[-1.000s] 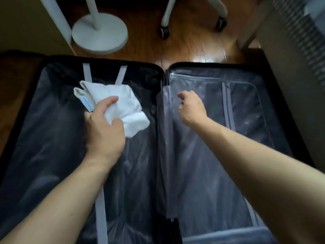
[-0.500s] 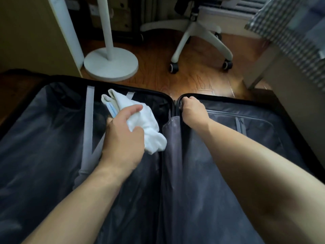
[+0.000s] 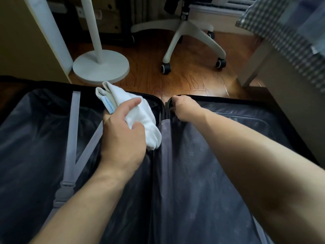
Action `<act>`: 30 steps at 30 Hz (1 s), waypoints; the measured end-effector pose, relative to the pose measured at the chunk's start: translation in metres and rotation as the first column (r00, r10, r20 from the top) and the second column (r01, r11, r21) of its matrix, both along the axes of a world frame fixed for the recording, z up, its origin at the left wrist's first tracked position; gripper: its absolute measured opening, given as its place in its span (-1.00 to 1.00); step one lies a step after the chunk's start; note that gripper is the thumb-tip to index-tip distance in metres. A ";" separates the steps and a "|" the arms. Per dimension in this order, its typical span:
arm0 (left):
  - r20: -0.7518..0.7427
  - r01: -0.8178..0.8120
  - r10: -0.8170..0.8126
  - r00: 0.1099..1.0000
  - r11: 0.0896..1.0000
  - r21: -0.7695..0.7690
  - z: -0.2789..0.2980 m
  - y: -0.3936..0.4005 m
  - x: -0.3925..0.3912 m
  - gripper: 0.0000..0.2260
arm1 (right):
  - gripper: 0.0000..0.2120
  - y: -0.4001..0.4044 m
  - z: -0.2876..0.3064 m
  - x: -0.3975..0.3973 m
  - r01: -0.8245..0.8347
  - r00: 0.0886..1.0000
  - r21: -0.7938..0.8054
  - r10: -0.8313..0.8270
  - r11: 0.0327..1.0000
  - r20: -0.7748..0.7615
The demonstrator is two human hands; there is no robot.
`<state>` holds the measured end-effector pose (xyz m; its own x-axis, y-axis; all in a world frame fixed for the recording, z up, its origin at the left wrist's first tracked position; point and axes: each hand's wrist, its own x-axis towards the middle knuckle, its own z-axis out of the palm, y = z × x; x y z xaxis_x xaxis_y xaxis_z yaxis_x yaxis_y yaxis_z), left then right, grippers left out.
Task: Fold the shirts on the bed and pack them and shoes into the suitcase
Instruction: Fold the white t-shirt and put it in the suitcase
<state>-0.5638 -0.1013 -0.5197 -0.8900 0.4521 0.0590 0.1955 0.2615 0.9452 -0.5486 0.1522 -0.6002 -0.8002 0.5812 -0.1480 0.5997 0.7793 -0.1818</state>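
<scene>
Suitcase (image 3: 44, 138) lies open flat on the floor, both halves lined w/ dark fabric, grey straps (image 3: 73, 131) crossing the L half. L hand (image 3: 123, 136) holds a white bundle (image 3: 139, 117) over the L half, near the hinge and far rim; fingers curled round it, thumb on one side, index stretched across the top. Bundle looks like a small folded or rolled cloth item w/ a pale blue label (image 3: 110, 106) at one edge; can't tell if it's a shirt or sth else. It doesn't touch the lining, it's carried clear of it

R hand (image 3: 182, 108) is at the far end of the hinge, fingers curled and pinching sth at the corner of the R half, prob the divider's zip pull or edge; the contact itself is hidden by the knuckles

Handling, as a guess: bundle is light, soft, limp, not fragile, no slip risk. It sags out below the palm, so a one-side pinch would let the folds fall open. Better to keep the whole hand wrapped round the middle, set it down flat, press lightly, then let go. Divider fabric (image 3: 202, 182) is thin and floppy, so take it by the stiff zip or hem, not mid-panel

Round about: white stand base (image 3: 101, 67), office chair legs (image 3: 191, 37), checked cloth (image 3: 281, 29) top R
</scene>
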 end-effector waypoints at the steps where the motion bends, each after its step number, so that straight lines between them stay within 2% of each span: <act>1: -0.001 -0.004 0.004 1.000 1.000 0.002 0.000 0.002 -0.001 -0.51 | -0.86 0.001 0.004 0.002 -0.092 0.996 0.036 0.092 0.995 0.024; 4: -0.019 -0.008 0.008 1.000 1.000 -0.005 0.001 0.006 -0.002 -0.50 | -0.79 0.001 0.009 0.013 -0.330 0.944 0.263 0.322 0.907 0.075; 6: -0.030 -0.009 0.010 1.000 1.000 0.005 0.004 0.011 0.001 -0.51 | -0.73 0.003 0.005 0.023 -0.431 0.893 0.378 0.447 0.820 0.048; 9: -0.077 0.006 -0.004 0.997 1.000 0.020 0.010 0.022 0.008 -0.52 | -0.87 0.015 -0.002 0.039 -0.560 0.791 0.503 0.606 0.658 0.088; 11: -0.126 0.029 -0.026 0.992 0.999 0.022 0.014 0.032 0.019 -0.52 | -0.92 0.037 0.000 0.062 -0.590 0.775 0.539 0.608 0.601 0.170; 13: -0.144 0.077 -0.071 0.987 0.996 0.036 0.019 0.041 0.033 -0.52 | -0.92 0.070 0.002 0.101 -0.568 0.812 0.541 0.529 0.620 0.247; 15: -0.139 0.125 -0.117 0.983 0.991 0.046 0.021 0.050 0.048 -0.51 | -0.85 0.100 0.007 0.151 -0.529 0.848 0.507 0.403 0.680 0.344; 17: -0.108 0.170 -0.164 0.980 0.984 0.046 0.022 0.060 0.063 -0.50 | -0.96 0.127 0.017 0.207 -0.406 0.865 0.498 0.147 0.766 0.479; 18: -0.102 0.189 -0.184 0.978 0.981 0.045 0.022 0.064 0.071 -0.50 | -0.88 0.138 0.023 0.233 -0.306 0.871 0.511 0.020 0.803 0.491; 20: -0.092 0.217 -0.213 0.973 0.975 0.037 0.020 0.073 0.085 -0.49 | -0.80 0.153 0.033 0.272 -0.177 0.894 0.522 -0.086 0.834 0.440; 21: -0.075 0.234 -0.231 0.970 0.972 0.030 0.018 0.077 0.091 -0.50 | -0.79 0.155 0.034 0.283 -0.158 0.902 0.533 -0.098 0.831 0.421; 25: 0.033 0.299 -0.298 0.954 0.954 -0.001 0.002 0.083 0.110 -0.53 | -0.71 0.127 0.024 0.304 -0.211 0.851 0.487 -0.087 0.848 0.519; 30: 0.056 0.374 -0.370 0.927 0.924 -0.079 -0.002 0.062 0.131 -0.50 | -0.68 0.068 0.017 0.351 -0.173 0.819 0.410 -0.101 0.896 0.565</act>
<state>-0.4323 -0.0389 -0.5222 -0.6576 0.7529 -0.0273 0.2575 0.2586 0.9310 -0.1980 0.2200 -0.5836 -0.6750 0.6652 -0.3194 0.4562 0.7164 0.5279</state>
